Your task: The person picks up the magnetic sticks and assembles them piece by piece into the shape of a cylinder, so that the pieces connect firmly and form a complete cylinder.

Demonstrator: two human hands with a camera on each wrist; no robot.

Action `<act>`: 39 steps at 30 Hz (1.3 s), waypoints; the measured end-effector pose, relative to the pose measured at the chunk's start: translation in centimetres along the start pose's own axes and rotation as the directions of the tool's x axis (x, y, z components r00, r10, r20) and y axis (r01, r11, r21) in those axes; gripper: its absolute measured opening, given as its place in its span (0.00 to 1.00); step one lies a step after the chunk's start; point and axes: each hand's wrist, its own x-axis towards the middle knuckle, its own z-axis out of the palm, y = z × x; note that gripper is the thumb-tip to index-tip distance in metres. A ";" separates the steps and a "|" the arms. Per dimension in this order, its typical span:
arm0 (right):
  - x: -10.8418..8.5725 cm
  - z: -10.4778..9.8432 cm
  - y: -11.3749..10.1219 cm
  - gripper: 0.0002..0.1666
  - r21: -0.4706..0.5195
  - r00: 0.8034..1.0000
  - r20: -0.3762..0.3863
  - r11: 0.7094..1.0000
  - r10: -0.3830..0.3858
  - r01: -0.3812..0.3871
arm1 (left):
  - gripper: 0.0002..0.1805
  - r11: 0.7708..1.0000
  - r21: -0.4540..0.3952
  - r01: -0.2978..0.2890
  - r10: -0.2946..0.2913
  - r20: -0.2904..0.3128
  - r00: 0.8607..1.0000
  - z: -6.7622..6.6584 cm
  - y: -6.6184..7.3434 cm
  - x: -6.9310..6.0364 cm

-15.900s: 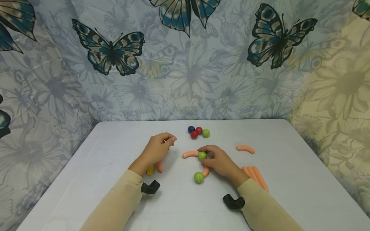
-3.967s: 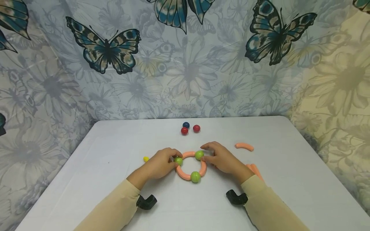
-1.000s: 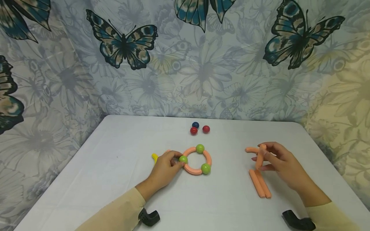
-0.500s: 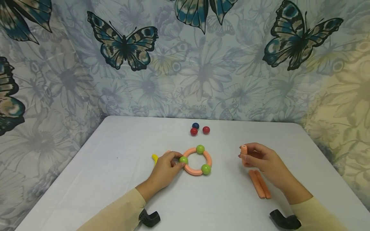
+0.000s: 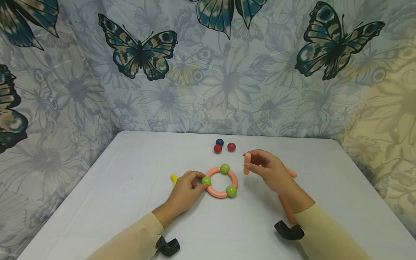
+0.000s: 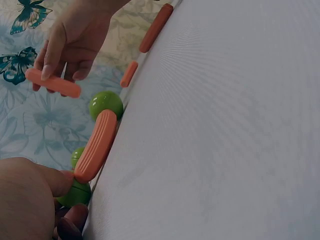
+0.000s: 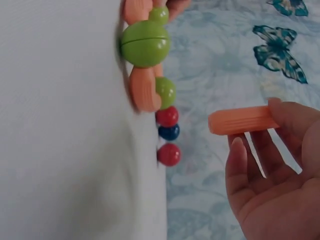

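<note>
A ring of three curved orange rods [image 5: 217, 194] joined by three green balls lies flat on the white table. My left hand [image 5: 186, 191] pinches the left green ball [image 5: 206, 180] between thumb and fingers; the left wrist view shows a ridged orange rod [image 6: 97, 145] meeting that ball. To the right of the ring, above the table, my right hand [image 5: 274, 175] holds a straight orange rod [image 5: 247, 164] upright by thumb and fingertips, apart from the ring. In the right wrist view this rod [image 7: 242, 120] has ridges along its side.
Behind the ring sit two red balls [image 5: 231, 146] and a blue ball [image 5: 219, 142]. Under my right arm lie a curved orange rod [image 5: 292, 172] and a partly hidden straight orange rod [image 5: 286, 209]. A yellow piece [image 5: 173, 177] shows beside my left hand.
The ring has been closed with three green balls. My right hand has taken a straight orange rod from the right-hand pile and carried it left towards the ring. My left hand stays on its ball.
</note>
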 end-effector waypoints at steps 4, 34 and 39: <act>1.6 1.4 -0.2 0.14 -0.064 1.000 -0.017 0.998 -0.001 0.000 | 0.12 1.000 0.000 0.003 -0.003 0.003 1.000 0.0 0.1 0.0; 6.0 4.5 0.2 0.15 -0.152 0.987 -0.023 0.975 0.160 -0.162 | 0.12 1.000 0.014 -0.009 0.009 0.000 1.000 0.1 0.1 0.2; 6.3 4.6 0.1 0.14 -0.175 0.984 -0.014 0.968 0.180 -0.180 | 0.12 1.000 0.011 -0.005 0.005 0.001 1.000 0.0 0.1 0.1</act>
